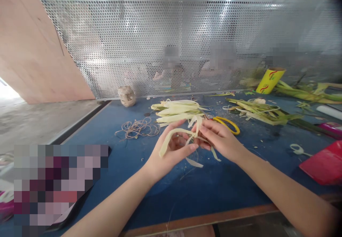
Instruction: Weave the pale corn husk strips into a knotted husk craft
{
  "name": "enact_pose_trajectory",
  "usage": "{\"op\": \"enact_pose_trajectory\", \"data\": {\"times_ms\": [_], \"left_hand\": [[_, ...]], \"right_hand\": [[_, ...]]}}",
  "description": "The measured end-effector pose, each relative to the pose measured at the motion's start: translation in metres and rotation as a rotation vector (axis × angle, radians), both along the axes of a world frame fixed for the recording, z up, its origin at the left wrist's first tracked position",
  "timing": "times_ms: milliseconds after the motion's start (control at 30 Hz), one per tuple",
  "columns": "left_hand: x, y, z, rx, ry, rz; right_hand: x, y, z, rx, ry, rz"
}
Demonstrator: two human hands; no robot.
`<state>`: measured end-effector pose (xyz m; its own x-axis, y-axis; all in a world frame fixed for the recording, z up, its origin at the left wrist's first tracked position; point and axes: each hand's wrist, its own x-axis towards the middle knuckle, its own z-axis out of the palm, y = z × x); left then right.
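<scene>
Above the blue tabletop point(224, 194), both my hands are closed on a small bundle of pale corn husk strips point(167, 142) that meet in a knot-like crossing between the fingertips. My left hand point(171, 151) pinches it from the left, and one wide strip curls over that hand. From the right, the fingers of my right hand point(217, 135) grip the strips near the crossing. Thin ends hang below. Just behind are a pile of pale green corn husks point(179, 110) and scissors with yellow handles point(229, 124), partly hidden by my right hand.
A tangle of thin twine point(137, 128) lies left of the husks. More green husks point(262, 112) and a yellow tube point(271, 81) are at the right, with a red object point(323, 164) nearer. A perforated metal screen point(149, 44) closes the back; a whitish lump point(127, 96) stands before it.
</scene>
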<state>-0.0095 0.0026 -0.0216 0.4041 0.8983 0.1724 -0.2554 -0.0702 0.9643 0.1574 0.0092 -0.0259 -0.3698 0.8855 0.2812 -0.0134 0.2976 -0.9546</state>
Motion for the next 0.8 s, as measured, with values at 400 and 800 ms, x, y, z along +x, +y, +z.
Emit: {"op": "enact_pose_trajectory", "data": {"times_ms": [400,800], "left_hand": [[0.003,-0.002,0.007,-0.327,-0.32,0.12],[0.008,0.0,-0.002,-0.284,-0.146,0.026]], "right_hand": [[-0.003,-0.001,-0.004,0.056,0.041,-0.048],[-0.007,-0.005,-0.006,0.096,-0.037,-0.107]]}}
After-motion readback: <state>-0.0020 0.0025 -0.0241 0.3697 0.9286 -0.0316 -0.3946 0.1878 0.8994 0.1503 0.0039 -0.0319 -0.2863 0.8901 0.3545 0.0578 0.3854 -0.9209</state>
